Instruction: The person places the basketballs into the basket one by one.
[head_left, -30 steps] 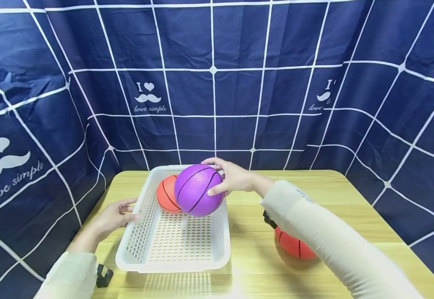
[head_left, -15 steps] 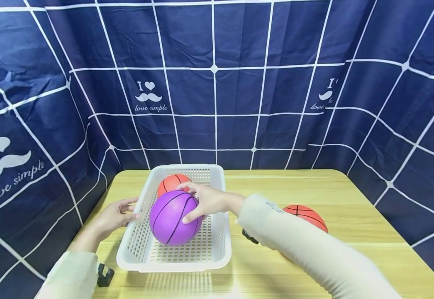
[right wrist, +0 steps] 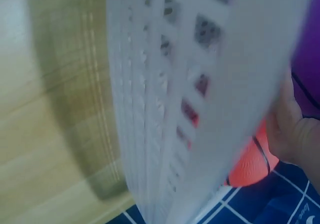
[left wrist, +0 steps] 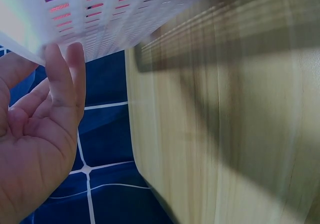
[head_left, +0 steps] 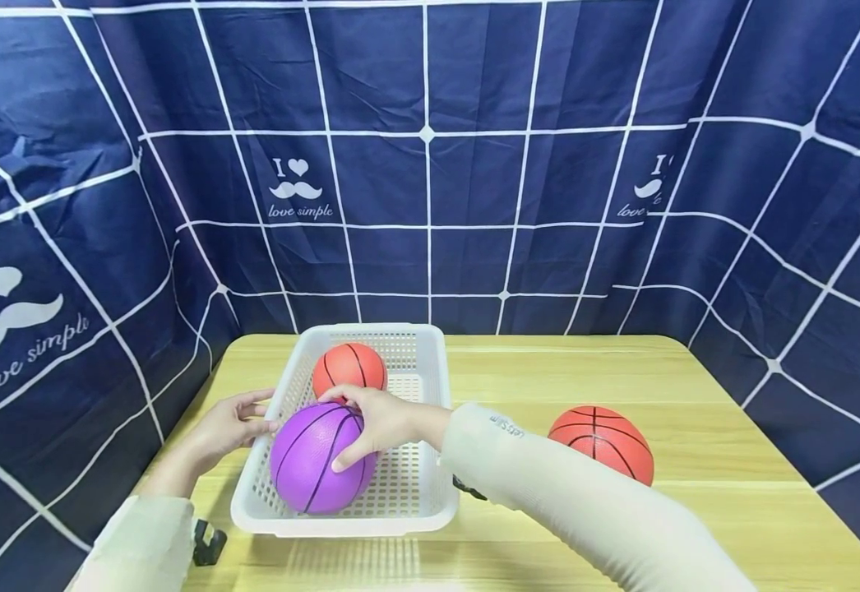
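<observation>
A white perforated basket [head_left: 439, 493] stands on the table's left part. Inside it, toward the front left, is a purple ball [head_left: 312, 460]; my right hand [head_left: 381, 423] grips its upper right side, fingers and thumb spread round it. Behind lies a smaller orange-red ball [head_left: 349, 366] in the basket. My left hand [head_left: 226, 427] holds the basket's left rim, its thumb on the edge. The left wrist view has this hand [left wrist: 45, 119] with its fingertips against the basket wall [left wrist: 100, 24]. In the right wrist view the basket wall [right wrist: 150, 94] hides most of my right hand [right wrist: 292, 126].
Another orange-red ball [head_left: 603, 444] sits on the wooden table [head_left: 534, 370], right of the basket and partly behind my right sleeve. A dark blue curtain [head_left: 474, 181] with white lines surrounds the table's back and sides.
My right hand has carried the purple ball left, toward the front and down into the basket. The ball on the table shows more from behind my sleeve. My left hand has stayed at the rim.
</observation>
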Demonstrator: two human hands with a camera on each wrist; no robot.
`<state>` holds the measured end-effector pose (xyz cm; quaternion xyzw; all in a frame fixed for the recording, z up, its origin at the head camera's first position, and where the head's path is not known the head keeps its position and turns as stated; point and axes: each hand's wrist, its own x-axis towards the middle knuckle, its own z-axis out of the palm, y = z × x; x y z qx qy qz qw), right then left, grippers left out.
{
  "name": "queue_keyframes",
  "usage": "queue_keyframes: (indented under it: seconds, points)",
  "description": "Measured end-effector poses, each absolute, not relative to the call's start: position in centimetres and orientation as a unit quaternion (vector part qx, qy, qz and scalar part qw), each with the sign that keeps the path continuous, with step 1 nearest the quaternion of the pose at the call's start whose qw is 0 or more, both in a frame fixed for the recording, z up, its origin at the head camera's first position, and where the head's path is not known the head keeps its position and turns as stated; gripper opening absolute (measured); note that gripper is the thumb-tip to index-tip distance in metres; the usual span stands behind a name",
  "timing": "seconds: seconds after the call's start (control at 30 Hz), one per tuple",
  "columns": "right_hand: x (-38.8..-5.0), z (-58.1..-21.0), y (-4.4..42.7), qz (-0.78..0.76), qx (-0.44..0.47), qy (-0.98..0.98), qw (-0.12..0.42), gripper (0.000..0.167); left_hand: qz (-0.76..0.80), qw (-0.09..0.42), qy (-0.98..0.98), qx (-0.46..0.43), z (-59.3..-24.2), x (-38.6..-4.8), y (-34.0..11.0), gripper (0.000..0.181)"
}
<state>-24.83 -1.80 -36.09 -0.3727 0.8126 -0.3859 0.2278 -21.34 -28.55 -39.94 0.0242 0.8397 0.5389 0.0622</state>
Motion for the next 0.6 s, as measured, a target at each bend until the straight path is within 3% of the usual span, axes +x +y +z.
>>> queue_keyframes:
  seconds: [0.6]
  points:
    - [-24.3,-37.7,-2.7,-0.371,-0.36,0.826,0.227,0.081,0.529,0.063,0.846,0.023,-39.8,-21.4,-28.7,0.062]
